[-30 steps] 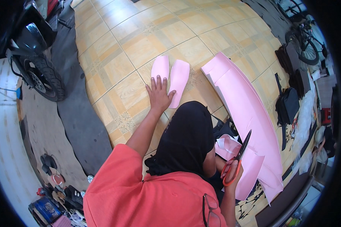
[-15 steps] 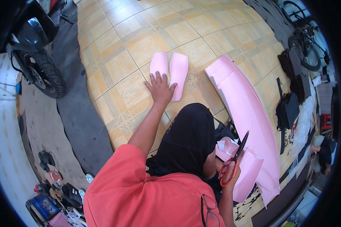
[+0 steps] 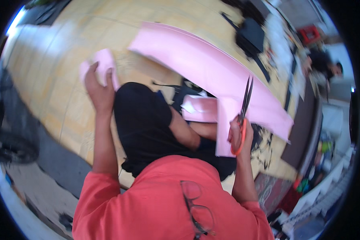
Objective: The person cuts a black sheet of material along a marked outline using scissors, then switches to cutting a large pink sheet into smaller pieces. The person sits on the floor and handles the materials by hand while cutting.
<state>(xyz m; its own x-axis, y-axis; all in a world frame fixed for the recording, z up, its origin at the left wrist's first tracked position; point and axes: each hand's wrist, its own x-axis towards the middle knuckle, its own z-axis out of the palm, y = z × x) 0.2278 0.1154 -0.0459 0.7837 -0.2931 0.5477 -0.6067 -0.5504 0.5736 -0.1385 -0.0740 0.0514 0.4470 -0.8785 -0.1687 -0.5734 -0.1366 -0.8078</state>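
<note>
By the fingers of the left hand (image 3: 101, 91), parted with a gap between thumb and index finger, a pink cut piece (image 3: 104, 59) on the tiled floor (image 3: 72, 34) is reached; a second pink piece (image 3: 83, 71) shows just beside it, largely covered by the hand. Both are smeared by blur, and whether either is gripped or merely touched cannot be told. In the right hand (image 3: 248, 134) the scissors (image 3: 243, 127) are held, the fingers closed about the orange handles and partly hidden behind them; the dark blades are pointed away from the body and slightly parted at the tips. Behind the blades a long pink sheet (image 3: 200, 64) is stretched across the floor, but whether it is touched by them cannot be made out. A narrower pink strip (image 3: 227, 128) is seen beside the right hand, and next to it a curled pink offcut (image 3: 206, 110), its pale underside partly shown; their lower edges are overlapped by the legs or lost in the clutter. At the left rim a dark wheel (image 3: 14, 148) is cut off and blurred. Near the right rim another person (image 3: 322, 63) is only indistinctly shown, and a black bag (image 3: 250, 38) is placed beyond the sheet.
</note>
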